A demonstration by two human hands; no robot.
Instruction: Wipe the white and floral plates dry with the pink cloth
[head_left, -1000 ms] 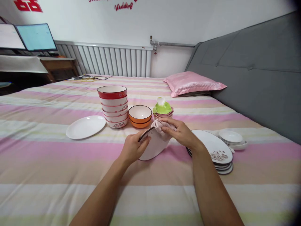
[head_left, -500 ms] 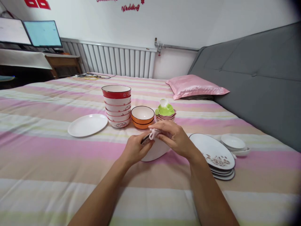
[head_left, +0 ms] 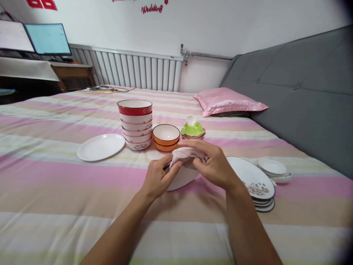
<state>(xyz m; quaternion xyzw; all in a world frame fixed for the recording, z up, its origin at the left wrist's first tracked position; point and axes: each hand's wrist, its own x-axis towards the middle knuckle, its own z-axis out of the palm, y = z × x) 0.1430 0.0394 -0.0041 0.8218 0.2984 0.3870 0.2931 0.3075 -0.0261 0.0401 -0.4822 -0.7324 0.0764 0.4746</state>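
Observation:
My left hand [head_left: 159, 176] is closed on the left edge of a white plate [head_left: 184, 179], which is tilted up off the bed. My right hand [head_left: 213, 162] grips a pale pink cloth [head_left: 187, 154] draped over the plate's upper rim. Part of the plate is hidden behind the cloth and my fingers. Just beyond my hands are two nested orange bowls [head_left: 166, 138] and a stack of small dishes topped by a green leaf-shaped dish [head_left: 193, 129].
A tall stack of red-and-white bowls [head_left: 137, 125] stands left of the orange ones, beside an oval white plate [head_left: 101, 147]. On the right are stacked dark-rimmed plates [head_left: 250, 176] and small white saucers [head_left: 273, 166]. A pink pillow [head_left: 228, 101] lies against the grey headboard [head_left: 303, 77].
My right hand has shifted slightly right, and the cloth is spread wider along the plate's rim. My left hand keeps its hold on the plate.

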